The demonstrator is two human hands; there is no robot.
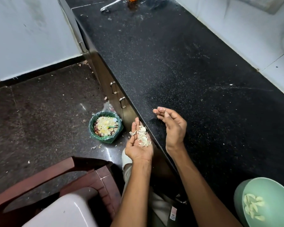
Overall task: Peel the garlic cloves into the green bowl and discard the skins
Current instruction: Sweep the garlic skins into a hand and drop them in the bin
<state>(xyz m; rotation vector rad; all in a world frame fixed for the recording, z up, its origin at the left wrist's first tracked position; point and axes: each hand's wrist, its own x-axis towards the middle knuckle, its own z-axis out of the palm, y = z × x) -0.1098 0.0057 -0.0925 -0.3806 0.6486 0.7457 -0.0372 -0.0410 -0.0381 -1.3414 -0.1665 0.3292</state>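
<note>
The left hand (138, 145) lies palm up with straight fingers just off the counter (195, 71) edge, carrying a loose heap of garlic skins (142, 136) on the palm and fingers. At its 2 o'clock the right hand (172, 126) hovers over the counter, palm turned inward, fingers loosely curled and holding nothing. A small green-lined bin (105, 126) on the floor, at 9 o'clock from the left hand, is heaped with more skins. The green bowl (266, 202) sits at the frame's 5 o'clock corner with peeled cloves (252, 207) inside. A brown chair (69, 177) stands at 7 o'clock
</note>
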